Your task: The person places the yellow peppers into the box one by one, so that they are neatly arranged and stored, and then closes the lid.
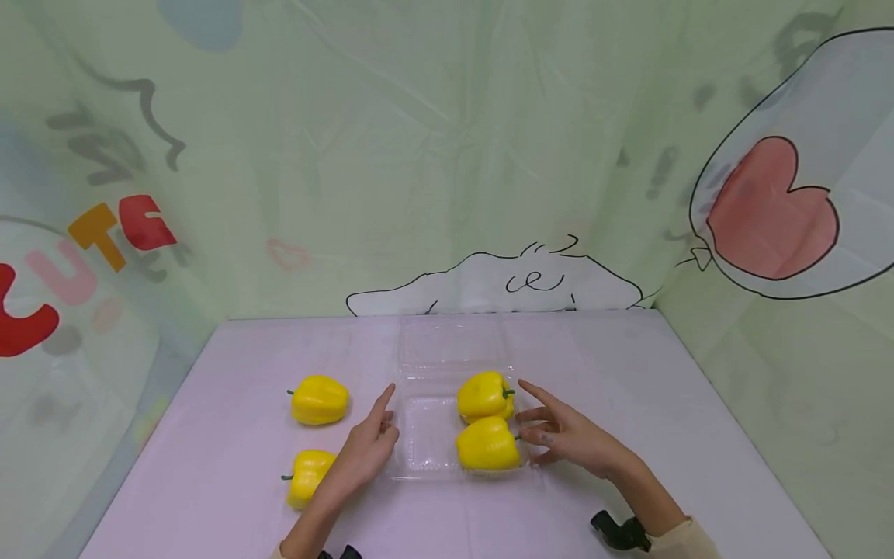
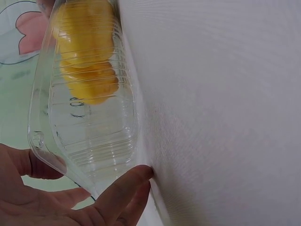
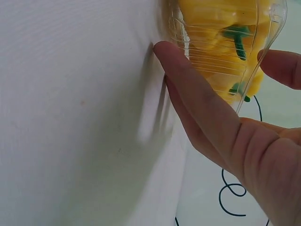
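Note:
A clear plastic clamshell box lies with its lid folded back. Two yellow bell peppers sit in its right half, one behind and one in front, stems to the right. My left hand is at the box's left side; in the left wrist view its thumb is by the rim and its fingers reach low along the wall. On the right side, my right hand has its fingers low beside the wall and its thumb near the rim, fairly straight and spread.
Left of the box, two more yellow bell peppers lie on the table, one farther back and one nearer, partly behind my left forearm. A printed cloth hangs around the table's back and sides. Black wrist straps show below the hands.

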The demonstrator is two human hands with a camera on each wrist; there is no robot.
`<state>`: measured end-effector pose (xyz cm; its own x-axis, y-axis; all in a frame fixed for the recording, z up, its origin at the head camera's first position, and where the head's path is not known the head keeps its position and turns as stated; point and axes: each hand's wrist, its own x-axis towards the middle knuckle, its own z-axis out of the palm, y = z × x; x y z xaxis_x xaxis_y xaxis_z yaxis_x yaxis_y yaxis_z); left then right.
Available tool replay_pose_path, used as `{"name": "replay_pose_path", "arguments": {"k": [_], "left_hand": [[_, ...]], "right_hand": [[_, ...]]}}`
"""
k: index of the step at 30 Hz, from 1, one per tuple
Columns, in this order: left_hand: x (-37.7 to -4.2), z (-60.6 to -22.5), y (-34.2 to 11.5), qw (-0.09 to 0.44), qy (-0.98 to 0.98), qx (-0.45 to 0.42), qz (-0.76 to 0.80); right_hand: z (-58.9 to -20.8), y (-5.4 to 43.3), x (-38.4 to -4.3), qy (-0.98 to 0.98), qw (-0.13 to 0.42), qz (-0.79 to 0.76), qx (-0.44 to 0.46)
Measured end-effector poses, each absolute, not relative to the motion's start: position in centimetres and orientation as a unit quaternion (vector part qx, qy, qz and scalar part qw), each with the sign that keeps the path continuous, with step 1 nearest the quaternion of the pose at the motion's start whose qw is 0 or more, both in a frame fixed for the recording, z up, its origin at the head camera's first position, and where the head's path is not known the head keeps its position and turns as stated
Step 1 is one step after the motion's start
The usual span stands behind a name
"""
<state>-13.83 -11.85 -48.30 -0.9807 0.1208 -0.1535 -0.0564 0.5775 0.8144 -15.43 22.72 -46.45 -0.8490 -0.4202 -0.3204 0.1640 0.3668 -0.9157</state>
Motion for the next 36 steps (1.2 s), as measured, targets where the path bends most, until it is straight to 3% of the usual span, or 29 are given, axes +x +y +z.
{"name": "replay_pose_path", "arguments": {"k": [18, 36], "left_hand": [[-13.8, -48.5, -11.6, 0.097, 0.883, 0.022, 0.459], [-13.6, -46.3, -12.6, 0.136, 0.87, 0.016, 0.474]], "right_hand": [[-46.3, 23.3, -15.4, 0.769, 0.28, -0.567, -0.089], [-46.0, 22.7, -15.4, 0.774, 0.279, -0.564, -0.06]]}}
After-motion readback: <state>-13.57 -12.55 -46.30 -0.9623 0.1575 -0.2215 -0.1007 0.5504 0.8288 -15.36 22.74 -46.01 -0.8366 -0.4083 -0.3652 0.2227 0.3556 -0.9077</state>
